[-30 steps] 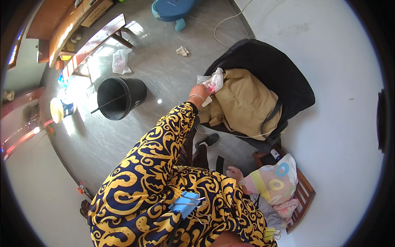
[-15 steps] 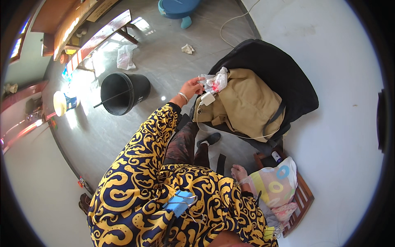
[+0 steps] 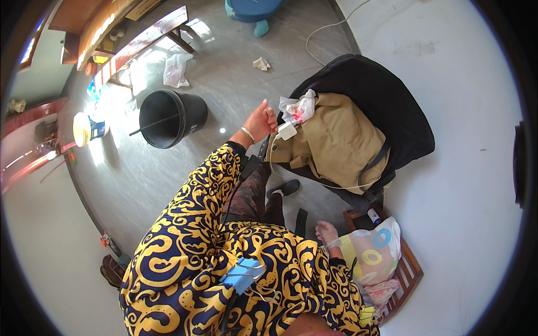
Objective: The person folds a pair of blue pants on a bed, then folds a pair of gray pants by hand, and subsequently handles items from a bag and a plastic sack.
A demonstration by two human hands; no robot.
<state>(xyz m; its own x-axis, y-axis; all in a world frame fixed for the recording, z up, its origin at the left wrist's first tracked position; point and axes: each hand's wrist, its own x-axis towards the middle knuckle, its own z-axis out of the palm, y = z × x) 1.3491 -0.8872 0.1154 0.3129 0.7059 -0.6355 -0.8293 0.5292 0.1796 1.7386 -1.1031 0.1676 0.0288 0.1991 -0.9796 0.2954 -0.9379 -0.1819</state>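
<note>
While the right hand [image 3: 326,231] is hanging by a patterned cushion [image 3: 374,252], its fingers too indistinct to judge, the left hand [image 3: 261,121] is curling its fingers loosely, thumb raised, just beside crumpled white plastic [image 3: 300,106], red-marked and resting on a tan bag [image 3: 344,137]. Black fabric [image 3: 386,92] is edging the tan bag; leftward, grey floor [image 3: 224,89] is lying open until a black bucket [image 3: 193,112], with a blue stool [image 3: 255,10] standing farther off.

Beyond the tan bag [image 3: 347,140], the upper edge is cutting off a blue seat [image 3: 252,8]. The bag is covering part of the black fabric [image 3: 400,106] beneath it. To its left, shadow is obscuring the bottom of a black bucket [image 3: 192,115]; nearer, a patterned sleeve [image 3: 343,280] is partly hiding a pastel cushion [image 3: 367,253].
</note>
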